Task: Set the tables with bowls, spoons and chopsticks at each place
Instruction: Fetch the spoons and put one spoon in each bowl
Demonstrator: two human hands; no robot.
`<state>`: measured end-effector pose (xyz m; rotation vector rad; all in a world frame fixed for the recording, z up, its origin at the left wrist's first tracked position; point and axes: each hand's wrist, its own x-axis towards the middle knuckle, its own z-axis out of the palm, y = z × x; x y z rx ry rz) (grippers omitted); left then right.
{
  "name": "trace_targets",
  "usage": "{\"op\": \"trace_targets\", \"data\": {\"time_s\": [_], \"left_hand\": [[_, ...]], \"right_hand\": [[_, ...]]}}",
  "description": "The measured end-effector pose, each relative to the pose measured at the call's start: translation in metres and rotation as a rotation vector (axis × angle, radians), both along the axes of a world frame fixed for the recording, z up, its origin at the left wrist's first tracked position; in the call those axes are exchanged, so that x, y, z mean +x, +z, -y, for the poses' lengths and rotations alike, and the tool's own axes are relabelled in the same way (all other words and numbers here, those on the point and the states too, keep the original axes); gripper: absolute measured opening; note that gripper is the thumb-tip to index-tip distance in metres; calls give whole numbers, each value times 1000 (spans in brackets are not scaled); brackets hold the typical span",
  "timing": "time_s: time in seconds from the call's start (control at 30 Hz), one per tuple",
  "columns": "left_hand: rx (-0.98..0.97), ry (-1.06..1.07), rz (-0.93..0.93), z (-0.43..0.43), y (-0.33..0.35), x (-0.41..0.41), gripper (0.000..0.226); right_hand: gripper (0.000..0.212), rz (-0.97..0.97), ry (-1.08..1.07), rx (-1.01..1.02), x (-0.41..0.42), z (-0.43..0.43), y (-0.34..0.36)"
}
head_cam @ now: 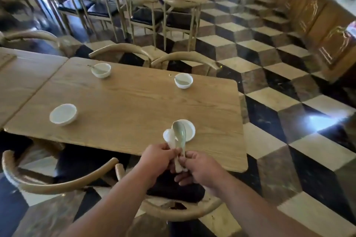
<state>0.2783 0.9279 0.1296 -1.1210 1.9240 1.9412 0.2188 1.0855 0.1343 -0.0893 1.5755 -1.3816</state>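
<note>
Item 1. Table (pixel 134 106): light wood with rounded corners. A second table (pixel 28 71) butts against its left edge.

Item 2. Bowls, white, four in all, one near each corner of the table.
- Far-left bowl (pixel 101 70): upright, with a spoon lying in it, handle over the rim to the left.
- Far-right bowl (pixel 183 80): upright, also with a spoon in it.
- Near-left bowl (pixel 63 115): upright, nothing in it.
- Near-right bowl (pixel 189 131): close to the near edge, partly hidden behind the spoons I hold.

Item 3. Soup spoons, ceramic, a small bunch held above the near edge with the scoops pointing up. The pale green spoon (pixel 179 132) is in front, and the white spoon (pixel 168 135) is just to its left. I cannot count any others in the bunch.

Item 4. My left hand (pixel 157 157): fingers curled around the spoon handles from the left.

Item 5. My right hand (pixel 196 167): thumb and fingers closed on the same handles from the right, touching my left hand.

Item 6. Chairs with curved wooden backs: two at the far edge, two at the near edge, one chair (pixel 183 211) directly under my forearms.

Item 7. Floor (pixel 269 98): tiled in a black, cream and brown cube pattern.
</note>
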Motion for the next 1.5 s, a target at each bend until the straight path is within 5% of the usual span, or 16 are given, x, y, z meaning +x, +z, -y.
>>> {"op": "trace_targets", "data": {"time_s": [0.17,0.4,0.5,0.83,1.0,1.2,1.5], "left_hand": [[-26,3,51,20,-35,-54,14],[180,130,173,55,-77,-93,21],[286,197,173,61,-86,-104,16],[387,252,180,72,-101,-125,9],[467,321,128,83,-97,-128,17],[548,381,20,122,-87,-119,17],[551,581,-79,286,-103,-21,21]], "right_hand": [[13,8,-51,99,-54,14,-46],[24,-427,161,584,-163,8,-108],[26,-471,274,681,-190,17,-121],[20,-489,391,791,-210,44,-132],[23,-827,152,736,-196,54,-102],[29,-139,129,319,-146,138,-82],[31,-313,214,333,-69,341,-80]]}}
